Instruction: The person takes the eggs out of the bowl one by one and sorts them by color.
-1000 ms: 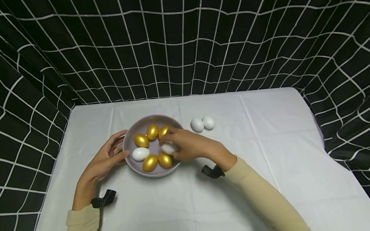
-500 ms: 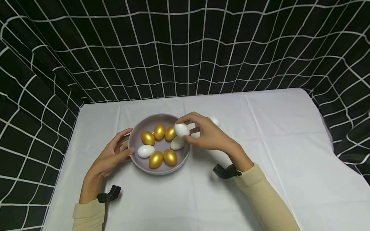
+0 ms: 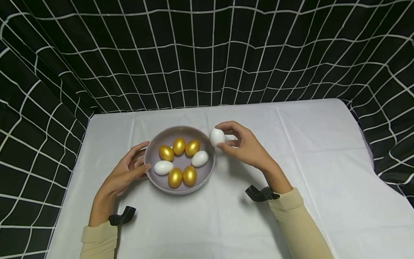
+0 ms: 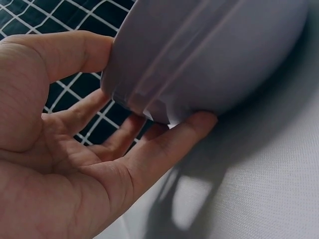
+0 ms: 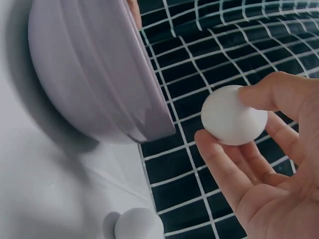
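A mauve bowl (image 3: 181, 191) sits on the white-covered table, holding several gold eggs (image 3: 175, 178) and two white eggs (image 3: 199, 158), (image 3: 163, 167). My left hand (image 3: 121, 176) grips the bowl's left side, thumb at the rim and fingers along the outer wall (image 4: 199, 74). Just off the right rim, my right hand (image 3: 249, 147) pinches another white egg (image 3: 216, 137) between thumb and fingertips. The right wrist view shows that held egg (image 5: 232, 115) raised beside the bowl (image 5: 94, 74), clear of its wall.
A white egg (image 3: 230, 137) shows between my right fingers, behind the hand; a white egg (image 5: 138, 225) also lies on the table in the right wrist view. Black cloth (image 3: 194, 61) with a white grid borders the table's back and sides.
My right hand has lifted a white egg out of the bowl and carried it right, past the rim. The left hand stays at the bowl. The view shifted slightly.
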A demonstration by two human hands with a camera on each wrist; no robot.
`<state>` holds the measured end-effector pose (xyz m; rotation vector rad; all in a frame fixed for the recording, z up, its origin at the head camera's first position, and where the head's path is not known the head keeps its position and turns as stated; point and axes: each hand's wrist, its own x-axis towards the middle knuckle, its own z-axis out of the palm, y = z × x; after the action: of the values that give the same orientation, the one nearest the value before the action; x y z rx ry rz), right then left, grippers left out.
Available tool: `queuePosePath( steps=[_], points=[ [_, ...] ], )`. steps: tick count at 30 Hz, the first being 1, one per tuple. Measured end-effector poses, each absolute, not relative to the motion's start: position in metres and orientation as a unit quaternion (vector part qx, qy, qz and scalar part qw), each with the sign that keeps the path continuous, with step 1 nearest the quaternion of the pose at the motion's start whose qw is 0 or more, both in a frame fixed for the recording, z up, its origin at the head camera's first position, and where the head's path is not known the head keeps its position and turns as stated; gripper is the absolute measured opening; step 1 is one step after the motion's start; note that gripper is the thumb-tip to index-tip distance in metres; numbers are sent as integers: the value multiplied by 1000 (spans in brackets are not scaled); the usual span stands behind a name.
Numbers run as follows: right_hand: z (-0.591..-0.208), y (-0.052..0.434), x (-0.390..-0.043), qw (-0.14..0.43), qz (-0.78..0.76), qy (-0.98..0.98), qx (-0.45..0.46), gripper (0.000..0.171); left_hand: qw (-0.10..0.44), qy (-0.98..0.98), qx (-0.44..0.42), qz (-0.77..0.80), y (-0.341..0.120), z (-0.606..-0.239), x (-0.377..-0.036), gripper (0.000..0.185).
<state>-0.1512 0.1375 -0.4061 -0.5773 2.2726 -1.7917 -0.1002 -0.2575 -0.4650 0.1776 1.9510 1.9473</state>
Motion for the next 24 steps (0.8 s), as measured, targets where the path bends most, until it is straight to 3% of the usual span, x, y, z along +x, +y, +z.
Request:
queuePosePath(
  steps=[24],
  points=[
    [-424, 188, -158, 13, -631, 769, -101, 49, 191, 696, 62, 690, -256, -463, -100, 79]
  ],
)
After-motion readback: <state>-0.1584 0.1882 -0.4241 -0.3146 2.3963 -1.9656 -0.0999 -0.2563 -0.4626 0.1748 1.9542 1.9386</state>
